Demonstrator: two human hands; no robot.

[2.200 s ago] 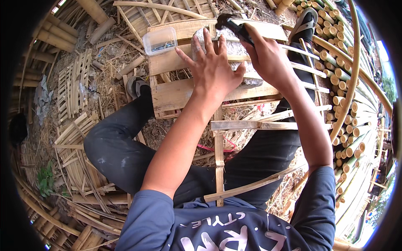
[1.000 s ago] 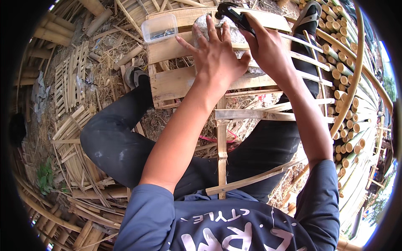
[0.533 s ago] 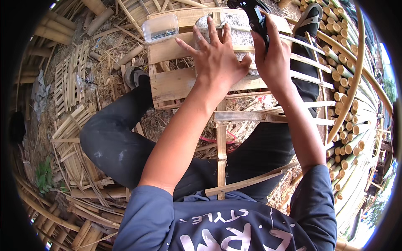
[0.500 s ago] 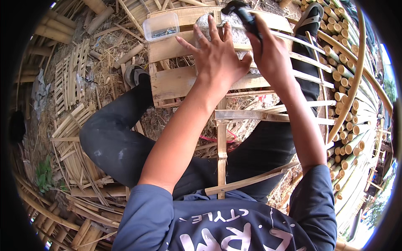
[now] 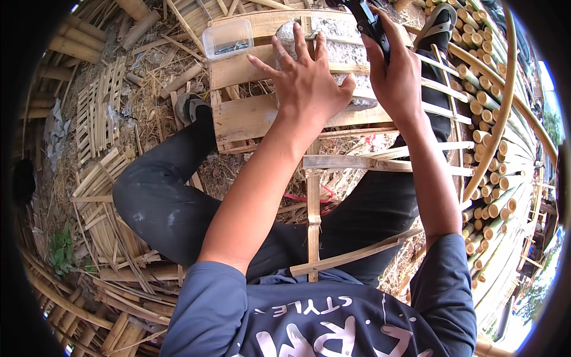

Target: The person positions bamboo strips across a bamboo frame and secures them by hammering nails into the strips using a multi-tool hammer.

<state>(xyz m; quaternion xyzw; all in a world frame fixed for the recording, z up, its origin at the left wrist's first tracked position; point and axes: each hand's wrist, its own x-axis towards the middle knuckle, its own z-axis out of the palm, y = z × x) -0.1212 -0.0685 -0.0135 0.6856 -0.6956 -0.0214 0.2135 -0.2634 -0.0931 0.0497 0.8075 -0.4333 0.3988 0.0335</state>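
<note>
Hammer (image 5: 370, 24): at the top edge, in the right hand (image 5: 397, 74), curled tight around it.
Just changed: it lifts away from the left hand (image 5: 309, 86), perhaps between taps.
Left hand: spread wide on bamboo strips (image 5: 349, 68), gripping nothing.
Underneath: grey stone (image 5: 344, 53), bamboo counter (image 5: 242, 117).
Beside: clear box (image 5: 228, 31), nails (image 5: 235, 47) inside.

Between the left hand (image 5: 309, 86) and the right hand (image 5: 398, 80), a gap opens above the rough stone block (image 5: 351, 55), with the hammer (image 5: 370, 24) hemming its right side. Leftward, the transparent plastic container (image 5: 227, 30) obstructs a low sweep. Between the forearms, a lengthwise bamboo strip (image 5: 313, 208) and crosswise bamboo slat (image 5: 339, 162) divide the opening.
</note>
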